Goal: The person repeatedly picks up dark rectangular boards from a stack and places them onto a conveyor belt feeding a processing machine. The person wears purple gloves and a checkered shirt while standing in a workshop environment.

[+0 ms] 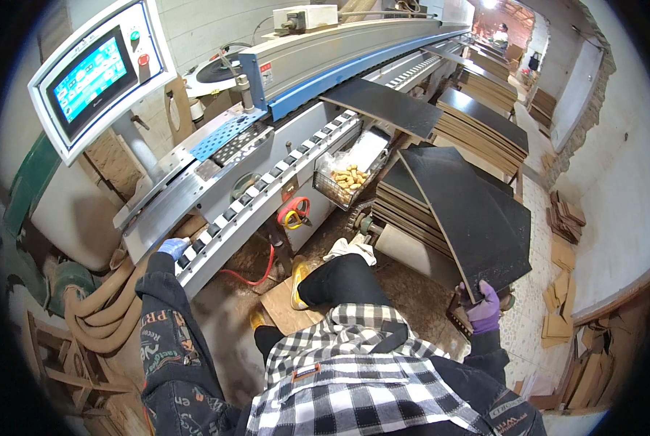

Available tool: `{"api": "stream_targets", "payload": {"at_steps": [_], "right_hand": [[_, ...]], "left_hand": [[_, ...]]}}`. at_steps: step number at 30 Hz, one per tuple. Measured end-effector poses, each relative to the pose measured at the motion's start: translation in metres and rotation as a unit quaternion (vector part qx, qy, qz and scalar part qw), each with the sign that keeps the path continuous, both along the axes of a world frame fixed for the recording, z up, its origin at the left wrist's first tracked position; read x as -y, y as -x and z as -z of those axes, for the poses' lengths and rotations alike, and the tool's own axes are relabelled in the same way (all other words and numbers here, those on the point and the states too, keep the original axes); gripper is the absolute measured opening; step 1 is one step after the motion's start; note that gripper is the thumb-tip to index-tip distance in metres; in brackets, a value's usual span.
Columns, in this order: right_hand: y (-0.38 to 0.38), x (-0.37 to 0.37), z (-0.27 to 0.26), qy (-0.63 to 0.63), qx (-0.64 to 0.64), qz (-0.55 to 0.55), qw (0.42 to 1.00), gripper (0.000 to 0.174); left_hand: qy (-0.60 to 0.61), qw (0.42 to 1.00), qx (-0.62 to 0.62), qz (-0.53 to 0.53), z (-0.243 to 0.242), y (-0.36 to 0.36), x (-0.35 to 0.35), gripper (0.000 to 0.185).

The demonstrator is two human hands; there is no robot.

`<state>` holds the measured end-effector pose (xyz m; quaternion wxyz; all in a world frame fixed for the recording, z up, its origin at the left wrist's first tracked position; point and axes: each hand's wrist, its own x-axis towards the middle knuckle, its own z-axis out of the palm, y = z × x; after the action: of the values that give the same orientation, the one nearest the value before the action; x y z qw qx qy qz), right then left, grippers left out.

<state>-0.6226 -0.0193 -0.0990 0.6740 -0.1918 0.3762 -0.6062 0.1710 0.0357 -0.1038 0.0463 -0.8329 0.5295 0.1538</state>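
Note:
My right hand [482, 312], in a purple glove, grips the near corner of a black-faced board [475, 218]. That board lies askew over a stack of similar boards [409, 210], its near corner jutting towards me. On the other side, my left hand [174, 247], in a pale blue glove, is at the near end of the machine's roller rail [259, 186], below the metal infeed guide [164, 229]. Its fingers are partly hidden, so I cannot tell if they hold anything. Another black board [385, 105] rests across the rail, its inner edge by the blue beam [325, 90].
A lit control panel [91, 76] stands at left above a ribbed hose [104, 316]. A wire basket [330, 191] with peanuts [351, 177] and red-and-yellow-handled scissors [294, 212] are by the rail. More board stacks [483, 125] line the right; a person [500, 37] is far off.

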Motion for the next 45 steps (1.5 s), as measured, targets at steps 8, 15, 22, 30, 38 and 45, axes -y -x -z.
{"api": "stream_targets", "payload": {"at_steps": [8,15,22,30,38,45], "right_hand": [[-0.008,-0.025,0.002,0.047,0.025,-0.080,0.995,0.036],[-0.089,-0.013,-0.036,0.072,0.002,-0.187,0.980,0.051],[-0.199,-0.001,-0.057,0.067,0.034,-0.394,0.916,0.053],[-0.293,-0.032,-0.070,0.142,-0.018,-0.568,0.811,0.039],[-0.319,-0.046,-0.071,0.125,-0.026,-0.624,0.771,0.020],[-0.325,-0.057,-0.075,0.128,-0.025,-0.547,0.827,0.033]], "left_hand": [[0.017,0.999,-0.037,-0.013,-0.022,0.030,-0.002,0.052],[-0.036,0.990,0.068,0.116,0.008,0.000,0.007,0.045],[-0.073,0.986,0.094,0.116,-0.011,0.021,0.009,0.032],[-0.084,0.988,0.088,0.099,-0.020,0.031,0.009,0.031],[-0.043,0.994,0.052,0.084,-0.024,0.036,0.007,0.030],[-0.021,0.992,0.081,0.092,-0.029,0.041,0.002,0.031]]}}
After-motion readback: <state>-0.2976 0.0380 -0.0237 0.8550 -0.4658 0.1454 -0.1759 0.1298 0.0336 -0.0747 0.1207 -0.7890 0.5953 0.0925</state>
